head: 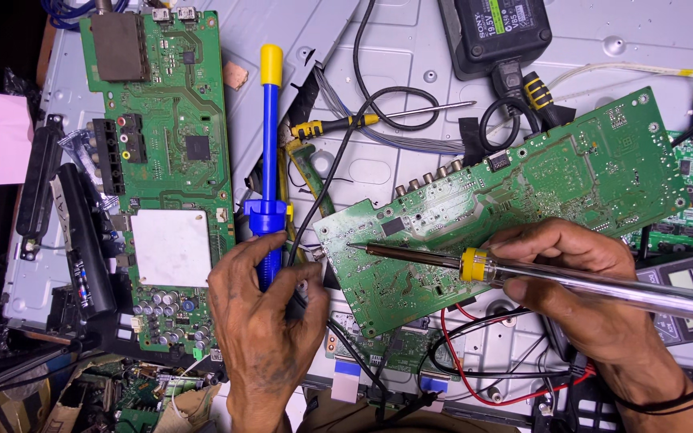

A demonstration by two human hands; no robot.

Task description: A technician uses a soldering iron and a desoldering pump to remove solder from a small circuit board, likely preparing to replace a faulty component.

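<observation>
At the lower centre of the frame the left hand (270, 321) has its fingers (244, 261) closed around the lower barrel of a blue desoldering pump (269, 160) with a yellow plunger cap. The pump stands nearly upright in the picture, running from the hand up to the upper centre-left.

At the lower right the right hand (579, 281) grips a soldering iron (523, 277), fingers (539, 237) wrapped over its clear handle just behind the yellow collar. The metal shaft runs leftward from the collar, well clear of the fingers, and its tip touches or hovers just over the left part of a tilted green circuit board (515, 208) lying across the centre and right of the frame.

A second, longer green circuit board (166, 160) with a white square patch lies at the left. A yellow-handled screwdriver (362, 120) rests above the tilted board, and a black power adapter (499, 32) sits at the top. All of it lies on a grey metal panel (395, 48) serving as the worktop.
</observation>
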